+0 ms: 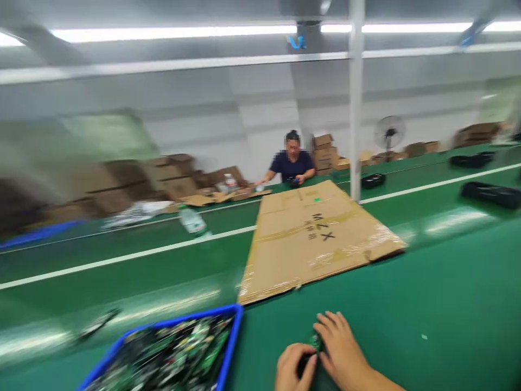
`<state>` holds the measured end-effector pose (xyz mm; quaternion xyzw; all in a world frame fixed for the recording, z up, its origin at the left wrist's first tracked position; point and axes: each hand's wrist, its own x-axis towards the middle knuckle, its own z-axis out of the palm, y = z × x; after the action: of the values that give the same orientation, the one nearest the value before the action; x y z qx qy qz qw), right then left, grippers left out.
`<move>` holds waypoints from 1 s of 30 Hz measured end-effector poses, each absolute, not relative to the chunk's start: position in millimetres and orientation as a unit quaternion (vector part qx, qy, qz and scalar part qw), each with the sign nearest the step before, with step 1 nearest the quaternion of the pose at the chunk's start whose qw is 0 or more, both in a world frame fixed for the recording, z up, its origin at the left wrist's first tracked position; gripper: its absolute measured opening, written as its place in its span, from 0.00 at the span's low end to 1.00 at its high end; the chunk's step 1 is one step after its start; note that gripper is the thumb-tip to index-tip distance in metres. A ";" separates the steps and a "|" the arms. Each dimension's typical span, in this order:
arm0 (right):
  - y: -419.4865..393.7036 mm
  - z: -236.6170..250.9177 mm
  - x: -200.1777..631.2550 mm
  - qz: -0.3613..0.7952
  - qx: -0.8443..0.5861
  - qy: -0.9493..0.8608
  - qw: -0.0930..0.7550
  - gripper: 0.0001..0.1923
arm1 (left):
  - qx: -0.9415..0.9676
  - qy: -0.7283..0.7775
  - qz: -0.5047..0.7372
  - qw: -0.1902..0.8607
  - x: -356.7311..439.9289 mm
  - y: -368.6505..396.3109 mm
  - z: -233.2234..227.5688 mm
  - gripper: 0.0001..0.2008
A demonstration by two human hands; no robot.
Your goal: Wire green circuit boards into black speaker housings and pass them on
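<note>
Both my hands meet at the bottom edge of the view over the green table [427,315]. My left hand [291,369] and my right hand [342,350] close together around a small dark part with a green circuit board [313,343]. Motion blur hides its details. A blue bin [234,336] full of green circuit boards sits just left of my left hand.
A flattened cardboard sheet [313,239] lies ahead of my hands. A clear bottle [193,221] stands farther left. A person in a dark shirt [292,165] works across the belt. Black trays [490,194] lie at the right, stacked cartons [171,176] behind, and a white post [356,98] rises mid-table.
</note>
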<state>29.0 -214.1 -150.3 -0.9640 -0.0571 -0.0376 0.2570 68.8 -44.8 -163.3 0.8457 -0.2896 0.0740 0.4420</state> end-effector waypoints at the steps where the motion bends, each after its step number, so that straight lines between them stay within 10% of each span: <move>1: -215.6 -161.2 30.6 -0.049 -0.968 -0.068 0.237 0.27 | 0.853 -0.290 0.062 0.430 64.7 -46.2 -163.9 0.14; 11: -230.3 -224.3 42.4 -0.275 -0.943 -0.158 0.098 0.22 | 0.878 -0.188 -0.025 0.439 48.7 -58.7 -148.3 0.07; 30: -232.1 -221.2 40.4 -0.290 -0.939 -0.166 0.085 0.21 | 0.872 -0.178 -0.044 0.454 46.0 -60.3 -141.6 0.08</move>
<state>40.4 -232.1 -221.2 -0.9387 -0.1659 -0.2900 0.0849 46.0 -60.3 -141.6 0.8718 -0.1776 -0.0438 0.4545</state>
